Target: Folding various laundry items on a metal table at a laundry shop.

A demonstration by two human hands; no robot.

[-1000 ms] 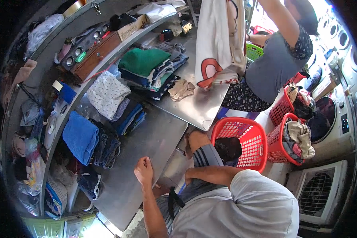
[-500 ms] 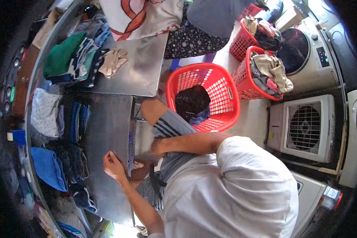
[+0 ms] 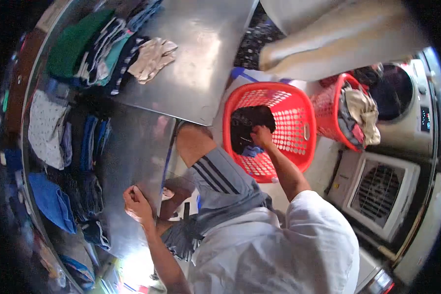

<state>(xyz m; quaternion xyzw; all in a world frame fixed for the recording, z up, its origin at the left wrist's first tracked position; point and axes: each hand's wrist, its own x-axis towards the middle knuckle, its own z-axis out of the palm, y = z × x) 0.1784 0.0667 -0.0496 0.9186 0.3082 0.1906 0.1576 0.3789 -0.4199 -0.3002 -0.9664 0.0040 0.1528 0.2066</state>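
Note:
My right hand point(image 3: 261, 135) reaches down into a red plastic laundry basket point(image 3: 299, 120) on the floor and grips a dark garment point(image 3: 245, 122) lying inside it. My left hand point(image 3: 137, 206) rests on the edge of a steel table point(image 3: 201, 59), fingers curled, holding nothing that I can see. My bent knee in grey striped shorts point(image 3: 220, 181) sits between the table and the basket. Folded clothes point(image 3: 88, 54) in green, navy and beige lie on the table's far left side.
A second red basket point(image 3: 350, 117) full of mixed clothes stands beside the first. Front-loading machines point(image 3: 402, 93) and a white vented unit point(image 3: 377, 191) line the right side. Another person point(image 3: 328, 39) stands at the top. More blue and white folded clothes point(image 3: 49, 132) cover the table's left.
My right hand moved from my knee down into the red basket and took hold of the dark garment. My head tilted further down. The left hand stayed on the table edge.

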